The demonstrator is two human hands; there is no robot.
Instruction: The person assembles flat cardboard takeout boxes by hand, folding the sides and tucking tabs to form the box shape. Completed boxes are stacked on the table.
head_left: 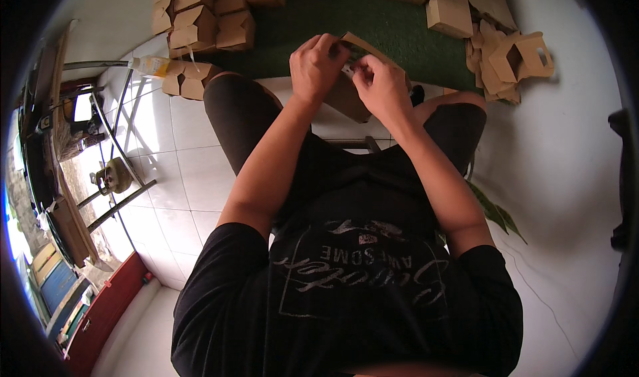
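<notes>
My left hand [316,67] and right hand [386,92] curl nearly closed, pinching the top of a box [347,101] by the green table's near edge; whether it touches the table [319,17], I can't quite tell. Stacked boxes [195,27] line the left edge, heaped cartons [498,64] the right.

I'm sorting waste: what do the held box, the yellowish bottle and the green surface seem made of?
Held box: likely matte brown cardboard, from its flat, stiff-looking panels.
Yellowish bottle: probably glossy plastic, judging by its translucent wall.
Green surface: dull, perhaps turf or carpet; mottled texture leaves it open.
</notes>
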